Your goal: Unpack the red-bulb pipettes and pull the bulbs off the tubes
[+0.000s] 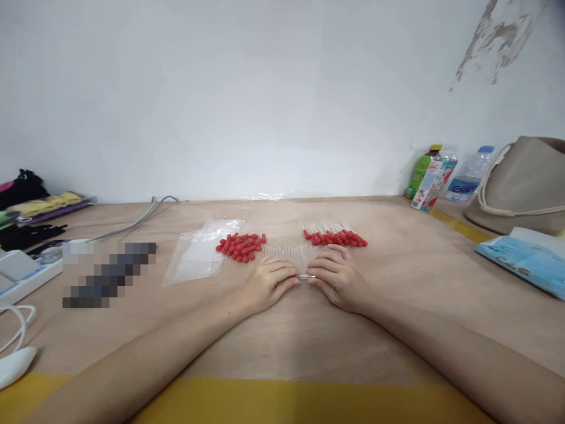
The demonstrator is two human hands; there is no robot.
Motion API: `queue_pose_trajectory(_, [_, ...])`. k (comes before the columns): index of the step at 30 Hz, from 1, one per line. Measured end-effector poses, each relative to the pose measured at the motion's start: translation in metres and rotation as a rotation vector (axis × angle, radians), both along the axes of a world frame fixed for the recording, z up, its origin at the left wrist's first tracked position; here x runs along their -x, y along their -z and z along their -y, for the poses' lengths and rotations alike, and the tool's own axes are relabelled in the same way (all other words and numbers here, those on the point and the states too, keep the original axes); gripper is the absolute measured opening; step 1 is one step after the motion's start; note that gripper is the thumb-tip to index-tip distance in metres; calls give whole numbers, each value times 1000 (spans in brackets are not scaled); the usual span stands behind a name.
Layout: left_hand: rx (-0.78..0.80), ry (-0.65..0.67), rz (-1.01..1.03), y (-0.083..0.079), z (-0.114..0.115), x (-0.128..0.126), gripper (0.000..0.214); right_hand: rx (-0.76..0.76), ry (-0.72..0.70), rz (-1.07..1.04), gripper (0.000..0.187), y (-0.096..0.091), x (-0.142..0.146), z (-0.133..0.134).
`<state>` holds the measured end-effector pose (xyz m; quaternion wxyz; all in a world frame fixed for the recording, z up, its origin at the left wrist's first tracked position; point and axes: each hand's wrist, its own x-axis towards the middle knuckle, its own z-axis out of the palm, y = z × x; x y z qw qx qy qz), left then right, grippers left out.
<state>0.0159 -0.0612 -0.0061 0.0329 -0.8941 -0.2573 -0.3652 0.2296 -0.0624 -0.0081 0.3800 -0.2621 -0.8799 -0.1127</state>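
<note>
My left hand and my right hand rest on the table side by side, fingers curled toward each other. Between their fingertips they pinch one thin clear glass tube. Just beyond the fingers lies a row of bare clear tubes. A loose heap of red rubber caps sits to the left of that row. Farther back on the right lies a bundle of tubes with red caps fitted.
An empty clear plastic bag lies left of the caps. A power strip and cables are at the far left, a white mouse near the front edge. Bottles, a beige bag and a blue tissue pack stand at the right.
</note>
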Motion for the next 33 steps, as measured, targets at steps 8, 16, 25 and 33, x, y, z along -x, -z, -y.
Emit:
queue_pose_trajectory(8, [-63,-7,13,-2,5,-3,13,42,-31,11,19,2,5,1])
queue_pose_trajectory(16, [-55,8,-49,-1,3,-4,14,57,-76,-11,15,3,6,0])
queue_pose_trajectory(25, [-108,-12,-124,-4,8,-4,12,-33,-96,-31,16,3,8,2])
queue_pose_trajectory(33, [-134,-29,-147,-5,12,-2,11,-122,-65,0,14,-1,4,6])
